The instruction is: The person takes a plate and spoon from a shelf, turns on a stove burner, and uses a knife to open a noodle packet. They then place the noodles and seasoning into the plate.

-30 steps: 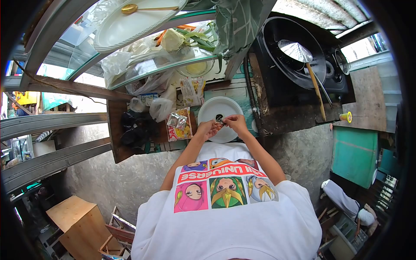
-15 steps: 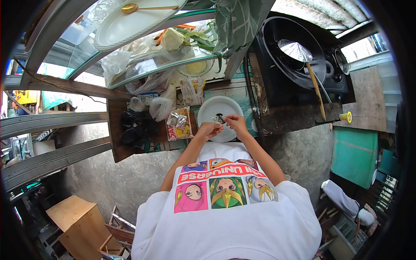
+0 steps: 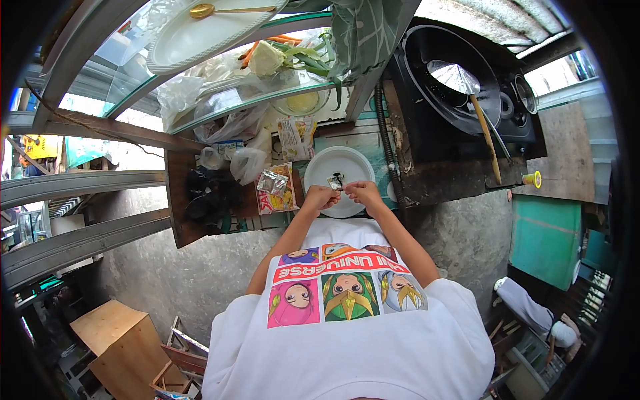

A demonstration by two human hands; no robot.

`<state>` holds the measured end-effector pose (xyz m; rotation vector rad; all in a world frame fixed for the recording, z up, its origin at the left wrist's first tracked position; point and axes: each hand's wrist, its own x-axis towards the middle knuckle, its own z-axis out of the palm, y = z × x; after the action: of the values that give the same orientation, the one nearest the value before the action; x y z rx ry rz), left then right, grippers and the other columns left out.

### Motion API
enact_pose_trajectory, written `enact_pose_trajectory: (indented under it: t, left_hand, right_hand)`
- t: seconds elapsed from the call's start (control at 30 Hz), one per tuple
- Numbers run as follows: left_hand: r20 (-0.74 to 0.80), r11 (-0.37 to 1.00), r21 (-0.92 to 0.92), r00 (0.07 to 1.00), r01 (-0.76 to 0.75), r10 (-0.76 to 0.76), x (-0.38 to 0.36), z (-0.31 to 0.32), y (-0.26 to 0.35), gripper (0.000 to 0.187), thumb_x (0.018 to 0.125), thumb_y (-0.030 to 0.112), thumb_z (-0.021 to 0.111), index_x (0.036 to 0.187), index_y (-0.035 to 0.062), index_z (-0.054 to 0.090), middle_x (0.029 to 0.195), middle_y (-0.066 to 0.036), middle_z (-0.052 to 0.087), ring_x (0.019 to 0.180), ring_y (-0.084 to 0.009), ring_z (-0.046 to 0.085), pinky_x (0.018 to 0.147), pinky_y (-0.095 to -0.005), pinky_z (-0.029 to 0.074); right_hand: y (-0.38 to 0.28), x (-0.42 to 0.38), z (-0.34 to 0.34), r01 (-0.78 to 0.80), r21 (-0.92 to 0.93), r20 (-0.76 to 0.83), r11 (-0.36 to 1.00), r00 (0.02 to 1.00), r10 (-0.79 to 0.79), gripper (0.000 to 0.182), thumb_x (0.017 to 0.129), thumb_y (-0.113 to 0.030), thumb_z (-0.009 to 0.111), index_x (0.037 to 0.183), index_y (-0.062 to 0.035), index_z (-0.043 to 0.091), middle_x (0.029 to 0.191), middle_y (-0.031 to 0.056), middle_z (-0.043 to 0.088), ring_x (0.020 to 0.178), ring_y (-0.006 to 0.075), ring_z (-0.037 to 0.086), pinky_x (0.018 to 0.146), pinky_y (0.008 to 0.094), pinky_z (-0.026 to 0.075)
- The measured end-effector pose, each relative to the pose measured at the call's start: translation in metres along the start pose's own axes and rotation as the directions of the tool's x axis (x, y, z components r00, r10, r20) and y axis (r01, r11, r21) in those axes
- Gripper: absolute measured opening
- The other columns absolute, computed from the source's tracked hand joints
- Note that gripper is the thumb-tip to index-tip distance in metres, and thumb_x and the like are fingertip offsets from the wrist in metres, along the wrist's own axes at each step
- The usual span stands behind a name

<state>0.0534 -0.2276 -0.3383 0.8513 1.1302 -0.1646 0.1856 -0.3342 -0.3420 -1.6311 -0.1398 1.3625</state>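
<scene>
Over a white plate point(image 3: 322, 167), my left hand point(image 3: 322, 199) and my right hand point(image 3: 364, 193) are pinched close together around a small silvery sachet point(image 3: 335, 183). Both hands are closed, fingertips almost touching at the sachet's lower edge. A dark patch of what looks like sauce shows on the plate beside the sachet; its edges are partly hidden. Left of the plate lies a red and yellow noodle packet point(image 3: 285, 199) with a silver foil sachet point(image 3: 273, 182) on top. A second printed packet point(image 3: 297, 138) is just behind.
A black stove point(image 3: 427, 143) at the right carries a large wok point(image 3: 418, 73) with a wooden-handled utensil point(image 3: 485, 130). Behind the plate, a glass-fronted shelf point(image 3: 260, 107) holds vegetables point(image 3: 267, 60) and plastic bags. A black plastic bag point(image 3: 208, 197) lies on the counter's left.
The sachet has turned so that more of its silvery face shows. My right hand has dropped slightly and moved a little toward me. My left hand has barely shifted.
</scene>
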Motion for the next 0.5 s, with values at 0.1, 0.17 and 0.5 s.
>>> enact_pose_trajectory:
  t: [0.1, 0.17, 0.5]
  left_hand:
    - [0.020, 0.998, -0.057, 1.000, 0.019, -0.018, -0.003, 0.000, 0.001, 0.010, 0.080, 0.009, 0.064, 0.084, -0.0004, 0.065, 0.073, -0.003, 0.064, 0.059, -0.0060, 0.057, 0.053, -0.0156, 0.046]
    - [0.033, 0.996, -0.086, 0.999, 0.035, -0.033, -0.006, 0.001, 0.003, 0.010, 0.080, 0.008, 0.063, 0.085, -0.0008, 0.065, 0.073, -0.003, 0.064, 0.058, -0.0057, 0.056, 0.053, -0.0153, 0.047]
    - [0.055, 0.983, -0.097, 0.987, 0.154, -0.149, -0.001, -0.001, 0.005, 0.009, 0.079, 0.005, 0.061, 0.085, -0.0011, 0.063, 0.073, -0.003, 0.063, 0.057, -0.0054, 0.055, 0.054, -0.0150, 0.047]
  right_hand:
    - [0.003, -0.002, -0.001, -0.142, -0.006, 0.075, 0.990, 0.987, 0.142, 0.014, 0.075, -0.011, 0.067, 0.084, -0.0004, 0.066, 0.069, 0.0001, 0.058, 0.056, 0.0054, 0.049, 0.047, 0.0160, 0.034]
    - [0.005, -0.002, -0.001, -0.182, 0.087, 0.133, 0.979, 0.977, 0.170, 0.012, 0.075, -0.008, 0.066, 0.084, 0.0000, 0.066, 0.066, -0.0008, 0.054, 0.054, 0.0051, 0.045, 0.045, 0.0161, 0.032]
    - [0.001, 0.004, 0.012, -0.269, 0.213, 0.010, 0.939, 0.962, 0.274, 0.004, 0.071, -0.002, 0.066, 0.073, 0.0003, 0.063, 0.062, 0.0002, 0.050, 0.049, 0.0061, 0.041, 0.040, 0.0189, 0.027]
